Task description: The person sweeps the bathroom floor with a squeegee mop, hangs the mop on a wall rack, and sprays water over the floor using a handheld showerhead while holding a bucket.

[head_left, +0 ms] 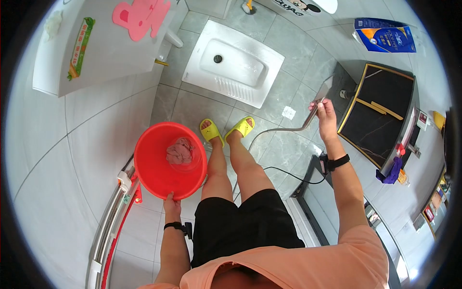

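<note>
My left hand [172, 204] grips the near rim of a red plastic basin [159, 176], held at my left side. A crumpled pinkish cloth [180, 151] lies inside it, with what looks like a little clear water. Away to the right, my right hand [326, 115] is closed around a slim metal spray nozzle [315, 110], pointed up and away from me. Its flexible metal hose [276, 129] curves back toward my legs. A pale, glassy patch shows beyond the nozzle's tip; I cannot tell whether it is spraying water.
A white squat toilet [240, 65] is set in the grey tiled floor [202, 103] ahead. My feet wear yellow slippers [210, 131]. On the right stand a black cabinet with gold trim [378, 115] and a blue package [385, 36]. A white washing-machine-like box [103, 53] stands left.
</note>
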`<state>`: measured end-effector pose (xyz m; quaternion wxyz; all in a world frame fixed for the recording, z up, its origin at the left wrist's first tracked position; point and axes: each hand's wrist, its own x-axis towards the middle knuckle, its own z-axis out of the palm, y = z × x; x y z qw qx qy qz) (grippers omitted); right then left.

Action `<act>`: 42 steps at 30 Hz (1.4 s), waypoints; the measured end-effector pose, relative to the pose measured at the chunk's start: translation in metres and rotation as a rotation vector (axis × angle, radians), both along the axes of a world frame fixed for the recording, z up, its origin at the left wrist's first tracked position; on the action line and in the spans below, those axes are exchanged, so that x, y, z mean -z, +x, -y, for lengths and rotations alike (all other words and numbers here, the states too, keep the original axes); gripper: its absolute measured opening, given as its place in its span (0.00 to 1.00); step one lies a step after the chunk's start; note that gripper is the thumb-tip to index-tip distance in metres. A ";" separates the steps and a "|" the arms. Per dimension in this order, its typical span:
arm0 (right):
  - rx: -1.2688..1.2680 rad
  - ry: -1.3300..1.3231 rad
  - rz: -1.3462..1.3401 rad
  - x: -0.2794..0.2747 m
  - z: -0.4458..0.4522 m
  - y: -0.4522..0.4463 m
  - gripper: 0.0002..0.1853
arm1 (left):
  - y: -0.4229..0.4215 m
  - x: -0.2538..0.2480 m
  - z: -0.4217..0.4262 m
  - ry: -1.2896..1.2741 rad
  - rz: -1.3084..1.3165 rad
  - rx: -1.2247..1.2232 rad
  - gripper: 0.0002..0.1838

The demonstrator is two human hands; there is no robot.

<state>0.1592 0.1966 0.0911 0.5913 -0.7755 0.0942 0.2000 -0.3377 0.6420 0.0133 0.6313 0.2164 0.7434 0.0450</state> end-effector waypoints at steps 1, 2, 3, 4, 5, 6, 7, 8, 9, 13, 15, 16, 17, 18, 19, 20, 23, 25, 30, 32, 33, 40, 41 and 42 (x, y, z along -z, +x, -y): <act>0.002 -0.002 0.000 0.001 -0.001 -0.007 0.06 | -0.004 0.002 0.000 -0.001 0.013 0.006 0.24; -0.043 -0.026 -0.026 0.004 0.000 -0.017 0.06 | -0.002 0.000 0.001 -0.006 0.015 0.010 0.24; -0.086 -0.054 -0.050 0.007 0.003 -0.027 0.06 | 0.001 -0.001 0.003 -0.003 0.033 -0.004 0.24; -0.112 -0.071 -0.056 0.010 0.008 -0.039 0.06 | 0.005 0.000 0.005 -0.003 0.054 -0.015 0.24; -0.101 -0.081 -0.051 0.010 0.010 -0.052 0.06 | 0.006 0.003 0.005 -0.013 0.060 -0.004 0.24; -0.044 -0.046 -0.101 0.010 0.013 -0.066 0.06 | 0.005 0.003 0.005 -0.019 0.024 -0.009 0.24; 0.014 -0.009 -0.151 0.009 0.017 -0.079 0.06 | 0.001 0.005 0.004 -0.024 -0.011 -0.013 0.25; 0.029 0.004 -0.161 0.007 0.023 -0.090 0.07 | -0.002 0.007 0.004 -0.030 -0.007 0.002 0.25; 0.049 0.000 -0.158 0.003 0.031 -0.100 0.07 | -0.005 0.009 0.003 -0.030 0.023 0.019 0.25; 0.374 -0.029 -0.168 -0.012 0.077 -0.145 0.06 | 0.014 -0.004 -0.002 -0.036 0.058 0.080 0.24; 0.580 0.033 -0.126 -0.027 0.101 -0.156 0.06 | 0.008 0.004 -0.010 -0.063 0.054 0.125 0.24; 0.644 0.067 -0.084 -0.032 0.115 -0.161 0.07 | 0.006 0.006 -0.015 -0.078 0.053 0.140 0.24; 0.696 0.127 -0.055 -0.041 0.126 -0.165 0.07 | 0.012 0.003 -0.017 -0.084 0.046 0.176 0.24; 0.719 0.115 -0.032 -0.045 0.135 -0.170 0.06 | 0.018 0.004 -0.018 -0.062 0.075 0.212 0.25; 0.747 0.100 -0.012 -0.049 0.147 -0.182 0.06 | 0.025 0.000 -0.018 -0.042 0.102 0.253 0.27; 0.781 0.068 -0.032 -0.052 0.158 -0.198 0.06 | 0.029 -0.004 -0.021 -0.049 0.096 0.292 0.27; 0.902 0.002 -0.056 -0.056 0.184 -0.252 0.07 | 0.053 0.000 -0.025 -0.020 0.095 0.364 0.26; 0.985 -0.090 -0.089 -0.048 0.204 -0.297 0.08 | 0.063 0.004 -0.031 -0.024 0.085 0.419 0.25; 1.288 -0.012 -0.053 -0.040 0.239 -0.392 0.08 | 0.103 -0.001 -0.032 -0.038 0.084 0.636 0.25; 1.375 0.029 -0.045 -0.040 0.253 -0.426 0.08 | 0.130 -0.014 -0.020 -0.072 0.141 0.713 0.25; 1.424 0.075 -0.027 -0.039 0.262 -0.440 0.07 | 0.145 -0.021 -0.011 -0.058 0.127 0.724 0.25; 1.540 0.243 -0.154 -0.065 0.299 -0.583 0.08 | 0.215 -0.046 0.071 0.005 0.095 0.933 0.23; 1.540 0.226 -0.238 -0.064 0.299 -0.609 0.08 | 0.224 -0.047 0.082 0.005 0.083 0.934 0.23; 1.554 0.209 -0.303 -0.061 0.300 -0.634 0.08 | 0.231 -0.047 0.095 0.013 0.085 0.971 0.23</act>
